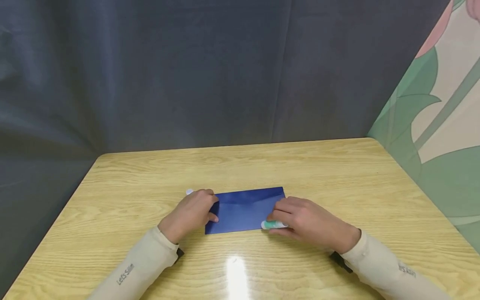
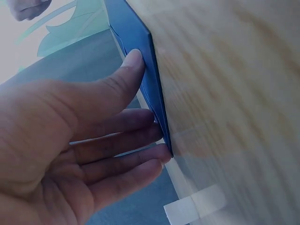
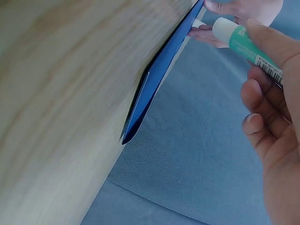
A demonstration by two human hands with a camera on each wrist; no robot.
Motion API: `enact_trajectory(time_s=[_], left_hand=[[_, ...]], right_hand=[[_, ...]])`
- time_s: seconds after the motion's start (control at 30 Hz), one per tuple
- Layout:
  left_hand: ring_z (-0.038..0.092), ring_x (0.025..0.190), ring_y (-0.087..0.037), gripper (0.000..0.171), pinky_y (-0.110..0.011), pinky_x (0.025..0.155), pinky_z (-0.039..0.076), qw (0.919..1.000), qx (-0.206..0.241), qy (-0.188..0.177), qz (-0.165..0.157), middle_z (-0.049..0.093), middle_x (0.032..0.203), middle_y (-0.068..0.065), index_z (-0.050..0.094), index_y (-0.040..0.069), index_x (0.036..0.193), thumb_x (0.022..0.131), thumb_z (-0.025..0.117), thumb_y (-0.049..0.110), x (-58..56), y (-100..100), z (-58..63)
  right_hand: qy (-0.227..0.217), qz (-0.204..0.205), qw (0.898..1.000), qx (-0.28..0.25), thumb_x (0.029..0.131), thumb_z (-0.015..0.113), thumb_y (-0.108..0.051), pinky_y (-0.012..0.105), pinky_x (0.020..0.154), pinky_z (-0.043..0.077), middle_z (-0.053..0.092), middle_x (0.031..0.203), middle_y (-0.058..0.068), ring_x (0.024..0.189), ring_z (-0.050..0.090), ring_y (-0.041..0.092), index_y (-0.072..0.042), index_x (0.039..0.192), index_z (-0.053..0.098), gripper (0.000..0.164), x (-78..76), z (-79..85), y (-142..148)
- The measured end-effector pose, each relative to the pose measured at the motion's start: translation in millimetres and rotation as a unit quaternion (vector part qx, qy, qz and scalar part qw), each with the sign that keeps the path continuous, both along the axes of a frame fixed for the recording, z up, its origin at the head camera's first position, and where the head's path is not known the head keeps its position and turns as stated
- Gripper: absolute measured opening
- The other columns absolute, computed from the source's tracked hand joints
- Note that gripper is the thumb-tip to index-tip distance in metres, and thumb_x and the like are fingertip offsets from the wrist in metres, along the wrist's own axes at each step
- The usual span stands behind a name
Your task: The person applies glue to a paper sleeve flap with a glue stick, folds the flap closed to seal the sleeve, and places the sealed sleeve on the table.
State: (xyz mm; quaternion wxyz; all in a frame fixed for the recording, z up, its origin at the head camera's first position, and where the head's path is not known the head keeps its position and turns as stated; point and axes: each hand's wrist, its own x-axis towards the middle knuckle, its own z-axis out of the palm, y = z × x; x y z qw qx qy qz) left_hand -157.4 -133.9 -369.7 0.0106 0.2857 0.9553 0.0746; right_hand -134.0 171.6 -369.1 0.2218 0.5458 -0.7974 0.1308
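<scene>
A blue envelope (image 1: 240,214) lies on the wooden table, its darker flap (image 1: 251,196) along the far edge. On its left end rests my left hand (image 1: 193,212); in the left wrist view the thumb (image 2: 133,61) presses the near part while the fingers reach the flap side. My right hand (image 1: 303,218) grips a green and white glue stick (image 3: 248,44) over the envelope's right end, its white end pointing left. From the right wrist view, the flap side stands slightly raised at the corner. Just beyond my left hand is a small white cylinder (image 2: 194,206), like a cap.
The wooden table (image 1: 150,175) runs back to a dark cloth (image 1: 195,75) hanging behind it. Fabric with a leaf and flower pattern (image 1: 442,125) borders the right side. Light reflects off the table's near middle.
</scene>
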Motion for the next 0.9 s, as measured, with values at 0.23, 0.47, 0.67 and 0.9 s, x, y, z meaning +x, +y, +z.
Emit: enact_trajectory(time_s=[0.23, 0.47, 0.67, 0.9], left_hand=[[0.066, 0.094, -0.022, 0.036, -0.035, 0.082, 0.057, 0.9987, -0.044, 0.000, -0.025, 0.069, 0.103, -0.007, 0.076, 0.000, 0.103, 0.082, 0.082, 0.029, 0.7, -3.3, 1.9], [0.064, 0.110, -0.029, 0.049, -0.037, 0.092, 0.055, 0.9960, -0.084, 0.000, -0.033, 0.065, 0.122, -0.014, 0.071, 0.001, 0.121, 0.085, 0.078, 0.032, 0.9, 1.5, 4.1], [0.064, 0.107, -0.027, 0.048, -0.038, 0.088, 0.055, 0.9921, -0.117, 0.026, -0.037, 0.064, 0.122, -0.011, 0.069, 0.005, 0.126, 0.088, 0.073, 0.035, 1.6, 5.2, 4.3], [0.059, 0.107, -0.024, 0.045, -0.036, 0.092, 0.052, 0.9935, -0.093, 0.003, -0.065, 0.061, 0.125, -0.011, 0.067, -0.001, 0.124, 0.089, 0.076, 0.025, -0.5, 4.1, 1.4]], right_hand=[[-0.001, -0.007, 1.000, 0.004, 0.082, 0.081, -0.028, 0.016, 0.071, 0.048, 0.061, 0.086, -0.013, 0.076, 0.052, 0.001, -0.021, 0.094, 0.070, 0.018, -0.2, 0.4, 1.2], [-0.004, -0.006, 1.000, 0.005, 0.083, 0.081, -0.029, 0.015, 0.070, 0.048, 0.061, 0.085, -0.013, 0.075, 0.051, 0.000, -0.020, 0.094, 0.070, 0.018, -0.2, 2.0, 1.2], [0.003, 0.003, 1.000, 0.001, 0.083, 0.081, -0.029, 0.015, 0.069, 0.047, 0.060, 0.085, -0.012, 0.074, 0.050, 0.001, -0.020, 0.095, 0.070, 0.018, -1.1, 2.7, 1.4], [-0.002, -0.001, 1.000, 0.004, 0.082, 0.082, -0.029, 0.015, 0.070, 0.047, 0.060, 0.085, -0.013, 0.075, 0.050, 0.000, -0.020, 0.094, 0.070, 0.019, -1.3, 0.4, 0.8]])
